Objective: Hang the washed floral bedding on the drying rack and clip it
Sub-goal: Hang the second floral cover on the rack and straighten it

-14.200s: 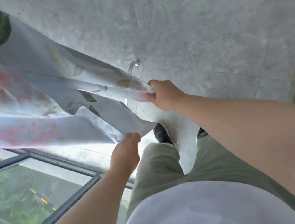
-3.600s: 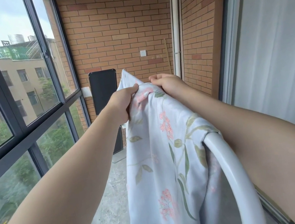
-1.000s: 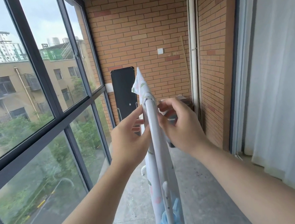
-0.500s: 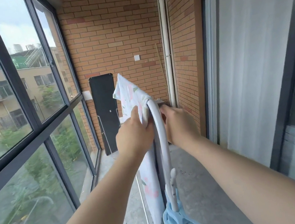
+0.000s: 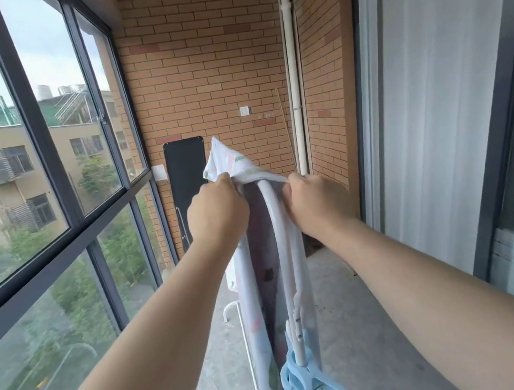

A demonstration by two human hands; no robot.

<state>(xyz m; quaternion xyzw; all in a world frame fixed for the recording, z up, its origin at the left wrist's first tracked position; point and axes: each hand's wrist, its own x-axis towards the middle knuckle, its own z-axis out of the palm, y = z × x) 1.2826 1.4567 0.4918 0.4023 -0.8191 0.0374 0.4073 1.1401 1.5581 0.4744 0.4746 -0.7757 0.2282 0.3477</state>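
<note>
Blue plastic hangers, cut off at the lower edge, sit on the white rack bar. Left hand and right hand, fingertips mostly hidden, each grip the floral bedding draped over the bar's bend. Brick wall lies behind.

Thin matt cloth bedding, smooth glossy white rack tube, pale blue plastic hangers, rough brick wall

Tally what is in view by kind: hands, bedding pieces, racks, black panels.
Hands: 2 (left hand, right hand), both pinching the bedding
Bedding: 1
Rack: 1
Black panel: 1
Total: 5
</note>
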